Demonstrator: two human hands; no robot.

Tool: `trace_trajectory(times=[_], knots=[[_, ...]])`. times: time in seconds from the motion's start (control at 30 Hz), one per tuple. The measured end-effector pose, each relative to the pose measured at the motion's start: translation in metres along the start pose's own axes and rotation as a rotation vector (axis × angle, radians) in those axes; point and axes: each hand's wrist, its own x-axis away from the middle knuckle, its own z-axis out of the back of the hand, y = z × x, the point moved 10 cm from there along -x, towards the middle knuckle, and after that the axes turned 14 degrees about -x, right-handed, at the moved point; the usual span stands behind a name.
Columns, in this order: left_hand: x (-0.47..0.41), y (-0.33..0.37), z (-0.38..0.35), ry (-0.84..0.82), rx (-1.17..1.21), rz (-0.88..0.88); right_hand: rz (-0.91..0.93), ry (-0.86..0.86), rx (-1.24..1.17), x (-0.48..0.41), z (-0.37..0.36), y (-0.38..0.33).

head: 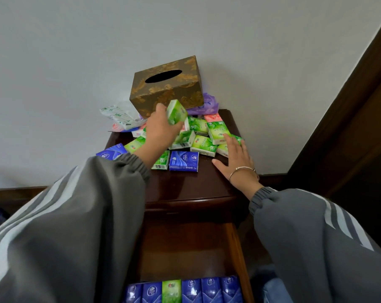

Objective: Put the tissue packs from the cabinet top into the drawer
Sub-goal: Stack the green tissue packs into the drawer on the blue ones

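Observation:
Several green and blue tissue packs lie heaped on the dark wooden cabinet top (pixel 185 184). My left hand (pixel 160 129) holds one green tissue pack (pixel 177 112) lifted above the heap. My right hand (pixel 236 162) lies flat with straight fingers on the cabinet top, its fingertips against a green pack (pixel 223 149) at the heap's right edge. A blue pack (pixel 183 161) lies at the front of the heap. Below, the open drawer (pixel 235 254) holds a row of upright packs (pixel 185 290), mostly blue with one green.
A brown and gold tissue box (pixel 166 84) stands at the back against the wall. Crumpled white (pixel 119 115) and purple (pixel 208 103) plastic wrappers lie beside it. A dark door frame (pixel 342 119) rises on the right.

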Motion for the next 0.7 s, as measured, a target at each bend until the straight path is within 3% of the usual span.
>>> trace_trajectory(times=[0.13,0.23,0.37,0.53,0.7], knots=[[0.023,-0.055,0.046,0.067,0.639,0.276,0.01,0.001,-0.012,0.001,0.001,-0.003],[0.056,-0.093,0.045,-0.076,0.972,0.407,0.037,0.012,-0.026,0.002,0.005,-0.006],[0.113,-0.124,0.031,-0.158,1.072,0.475,0.13,0.049,-0.044,0.005,0.011,-0.015],[0.146,-0.143,0.004,-0.151,1.022,0.571,0.205,0.166,-0.073,0.014,0.026,-0.025],[0.146,-0.145,-0.005,-0.206,0.964,0.529,0.103,0.242,-0.144,0.004,0.038,-0.026]])
